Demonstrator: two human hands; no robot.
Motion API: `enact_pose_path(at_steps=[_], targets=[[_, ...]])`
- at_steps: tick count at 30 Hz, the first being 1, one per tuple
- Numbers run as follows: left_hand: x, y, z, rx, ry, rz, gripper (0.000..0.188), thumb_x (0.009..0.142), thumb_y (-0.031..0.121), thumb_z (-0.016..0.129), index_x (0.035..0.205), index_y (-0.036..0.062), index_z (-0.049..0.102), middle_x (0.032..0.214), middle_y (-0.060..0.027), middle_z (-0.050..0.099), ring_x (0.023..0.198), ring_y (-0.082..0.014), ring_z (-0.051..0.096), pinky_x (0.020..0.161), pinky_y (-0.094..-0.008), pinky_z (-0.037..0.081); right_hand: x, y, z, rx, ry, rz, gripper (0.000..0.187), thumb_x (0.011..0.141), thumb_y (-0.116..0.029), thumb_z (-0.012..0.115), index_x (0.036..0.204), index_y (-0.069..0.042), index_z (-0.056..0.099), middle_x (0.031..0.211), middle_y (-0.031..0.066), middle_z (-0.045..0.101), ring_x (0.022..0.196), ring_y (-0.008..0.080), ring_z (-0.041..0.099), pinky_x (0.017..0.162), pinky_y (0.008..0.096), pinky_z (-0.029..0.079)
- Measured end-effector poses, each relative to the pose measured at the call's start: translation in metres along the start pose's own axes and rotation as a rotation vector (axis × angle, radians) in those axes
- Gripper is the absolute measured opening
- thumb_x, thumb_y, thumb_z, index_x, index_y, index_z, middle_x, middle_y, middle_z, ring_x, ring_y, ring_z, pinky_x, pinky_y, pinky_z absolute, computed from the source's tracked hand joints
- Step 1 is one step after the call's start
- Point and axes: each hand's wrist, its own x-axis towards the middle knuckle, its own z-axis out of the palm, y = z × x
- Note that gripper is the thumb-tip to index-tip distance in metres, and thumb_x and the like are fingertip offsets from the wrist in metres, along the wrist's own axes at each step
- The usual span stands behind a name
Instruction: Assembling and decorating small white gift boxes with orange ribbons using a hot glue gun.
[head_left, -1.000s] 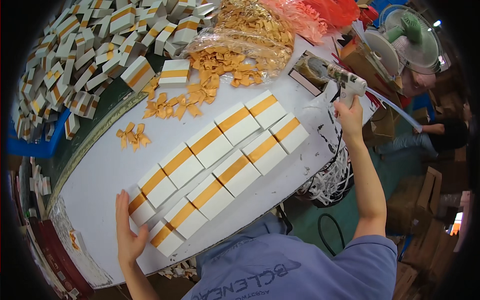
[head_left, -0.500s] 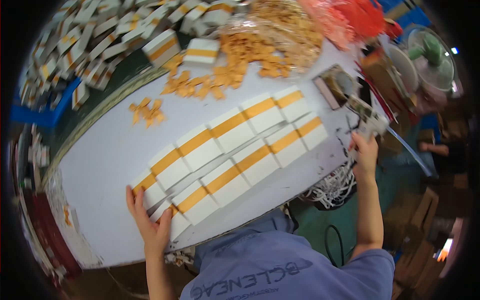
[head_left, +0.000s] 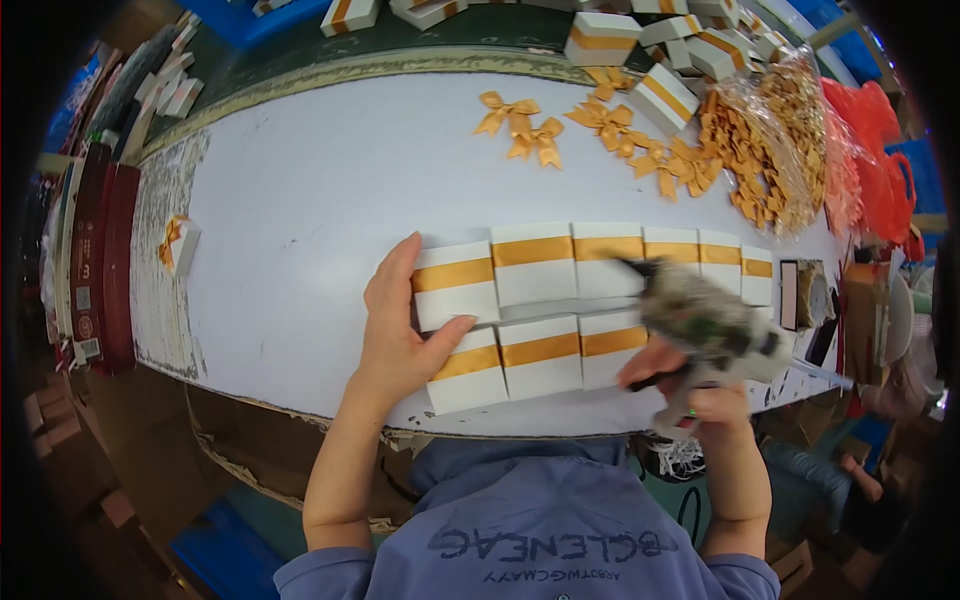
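White boxes with gold ribbon bands stand side by side in two rows, a far row (head_left: 535,285) and a near row (head_left: 540,372), on the white table (head_left: 280,200). My left hand (head_left: 392,335) spreads at their left end, its fingers along the far row's end box and its thumb on the near row's end box. In my right hand (head_left: 718,403) is a hot glue gun (head_left: 712,325), somewhat blurred, its dark nozzle pointing left above the far row. The gun hides part of the boxes behind it. Loose gold ribbon bows (head_left: 520,125) lie beyond the rows.
More bows fill a clear plastic bag (head_left: 785,140) at the back right, beside a red plastic bag (head_left: 865,115). Banded boxes (head_left: 605,38) heap at the far edge. A box with a bow (head_left: 183,247) sits at left, near dark red cartons (head_left: 118,260).
The view has turned, so the rows now run nearly level. My right hand has brought the glue gun from beyond the right end over the boxes. My left hand remains at the left end.
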Motion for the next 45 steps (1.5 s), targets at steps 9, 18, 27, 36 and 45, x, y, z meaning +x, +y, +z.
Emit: enact_pose_path(at_steps=[9, 18, 27, 36, 45], targets=[[-0.002, 0.003, 0.000, 0.017, 0.027, -0.045, 0.087, 0.063, 0.015, 0.078, 0.134, 0.0002, 0.029, 0.133, -0.0149, 0.038, 0.120, -0.0295, 0.036, 0.101, -0.0380, 0.030, 0.065, 0.012, 0.039, -0.850, -0.063, 0.220, 0.024, 0.074, -0.017, 0.064, 0.091, -0.002, 0.055, 0.074, 0.0091, 0.059, 0.068, 0.0213, 0.058, 0.063, 0.0306, 0.046], [-0.001, 0.001, 0.001, 0.024, 0.020, -0.001, 0.088, 0.064, 0.018, 0.079, 0.134, 0.0007, 0.029, 0.133, -0.0141, 0.038, 0.121, -0.0307, 0.034, 0.101, -0.0381, 0.030, 0.073, 0.006, 0.037, -1.137, -0.106, 0.194, 0.023, 0.073, -0.016, 0.063, 0.088, -0.002, 0.054, 0.071, 0.0107, 0.057, 0.064, 0.0256, 0.057, 0.059, 0.0331, 0.044], [-0.001, 0.006, -0.006, 0.068, 0.298, 0.214, 0.063, 0.063, 0.024, 0.075, 0.117, 0.0023, 0.050, 0.123, -0.0150, 0.046, 0.113, -0.0300, 0.041, 0.095, -0.0389, 0.027, 0.044, -0.004, 0.013, 0.033, 0.079, 0.272, 0.038, 0.068, -0.026, 0.063, 0.094, 0.001, 0.057, 0.085, 0.0168, 0.061, 0.081, 0.0306, 0.061, 0.066, 0.0346, 0.051], [0.000, 0.044, 0.018, 0.408, -0.156, 0.476, 0.051, 0.062, 0.044, 0.069, 0.095, 0.0064, 0.060, 0.108, -0.0062, 0.059, 0.092, -0.0223, 0.049, 0.082, -0.0372, 0.025, 0.035, -0.006, 0.011, -0.736, 0.283, 0.296, 0.019, 0.078, -0.012, 0.062, 0.092, -0.002, 0.055, 0.074, 0.0001, 0.054, 0.069, 0.0095, 0.050, 0.061, 0.0255, 0.042], [0.008, 0.060, 0.023, 0.449, -0.203, 0.522, 0.049, 0.064, 0.046, 0.066, 0.093, 0.0060, 0.060, 0.108, -0.0075, 0.058, 0.089, -0.0197, 0.049, 0.081, -0.0362, 0.026, 0.019, -0.013, -0.003, -0.130, 0.165, 0.138, 0.038, 0.069, -0.021, 0.065, 0.098, 0.001, 0.055, 0.085, 0.0177, 0.062, 0.075, 0.0293, 0.062, 0.064, 0.0364, 0.050]])
